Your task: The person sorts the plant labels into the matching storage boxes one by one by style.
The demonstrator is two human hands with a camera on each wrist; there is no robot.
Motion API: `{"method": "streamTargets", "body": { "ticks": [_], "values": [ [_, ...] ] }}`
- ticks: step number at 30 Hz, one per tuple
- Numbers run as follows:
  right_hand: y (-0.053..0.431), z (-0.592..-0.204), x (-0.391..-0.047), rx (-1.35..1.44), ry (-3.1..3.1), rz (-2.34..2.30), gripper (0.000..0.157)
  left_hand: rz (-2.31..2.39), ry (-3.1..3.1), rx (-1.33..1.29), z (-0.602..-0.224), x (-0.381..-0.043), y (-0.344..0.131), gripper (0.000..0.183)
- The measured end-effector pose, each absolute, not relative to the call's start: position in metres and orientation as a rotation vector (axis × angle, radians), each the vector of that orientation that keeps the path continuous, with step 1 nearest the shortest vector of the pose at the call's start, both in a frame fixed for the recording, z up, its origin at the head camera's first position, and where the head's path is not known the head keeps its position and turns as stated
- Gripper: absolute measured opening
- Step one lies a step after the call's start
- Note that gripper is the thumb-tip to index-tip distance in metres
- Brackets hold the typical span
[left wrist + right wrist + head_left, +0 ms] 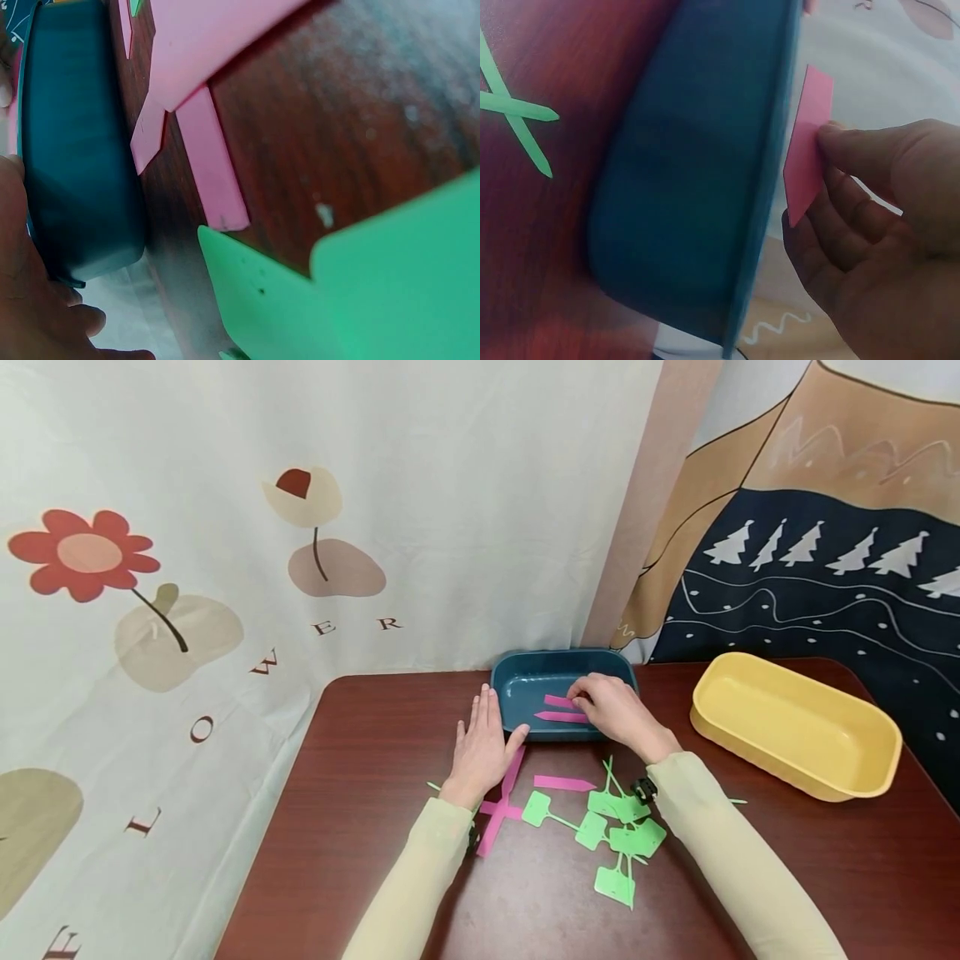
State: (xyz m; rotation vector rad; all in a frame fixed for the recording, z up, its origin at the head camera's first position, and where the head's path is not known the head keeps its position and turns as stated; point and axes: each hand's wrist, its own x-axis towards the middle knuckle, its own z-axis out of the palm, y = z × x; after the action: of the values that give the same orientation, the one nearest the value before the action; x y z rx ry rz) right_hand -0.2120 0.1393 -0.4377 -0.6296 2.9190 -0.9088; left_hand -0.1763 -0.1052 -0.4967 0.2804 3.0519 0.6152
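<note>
My right hand point(617, 708) is over the teal basin point(517, 681), pinching a pink plant label point(810, 139) between thumb and fingers. In the right wrist view this label is just beyond the basin's rim. Another pink plant label point(561, 717), with a pointed end, shows within the basin in the head view, partly covered by the hand. My left hand point(478, 752) rests at the basin's front left corner, fingers straight and thumb spread along the rim. Close by on the table, several pink labels point(491, 831) lie crossed, partly behind the left hand and wrist.
On the brown table point(360, 827), several green plant tags point(591, 830) with broad heads and thin stems lie in a loose pile between the forearms. A single pink label point(564, 783) is in front of the basin. A yellow basin point(795, 727) stands at the right, and a printed curtain point(480, 510) hangs behind.
</note>
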Motion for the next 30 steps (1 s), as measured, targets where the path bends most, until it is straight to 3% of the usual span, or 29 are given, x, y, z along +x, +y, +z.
{"method": "streamTargets", "body": {
  "ticks": [19, 24, 30],
  "values": [
    [0.122, -0.466, -0.220, -0.676, 3.017, -0.662, 0.016, 0.607, 3.062, 0.280, -0.498, -0.175, -0.104, 0.093],
    [0.122, -0.457, -0.211, -0.746, 3.134, -0.581, 0.028, 0.601, 3.068, 0.288, -0.498, -0.175, -0.103, 0.093],
    [0.125, -0.442, -0.187, -0.774, 3.201, -0.667, 0.030, 0.595, 3.069, 0.285, -0.498, -0.176, -0.104, 0.093]
  ]
}}
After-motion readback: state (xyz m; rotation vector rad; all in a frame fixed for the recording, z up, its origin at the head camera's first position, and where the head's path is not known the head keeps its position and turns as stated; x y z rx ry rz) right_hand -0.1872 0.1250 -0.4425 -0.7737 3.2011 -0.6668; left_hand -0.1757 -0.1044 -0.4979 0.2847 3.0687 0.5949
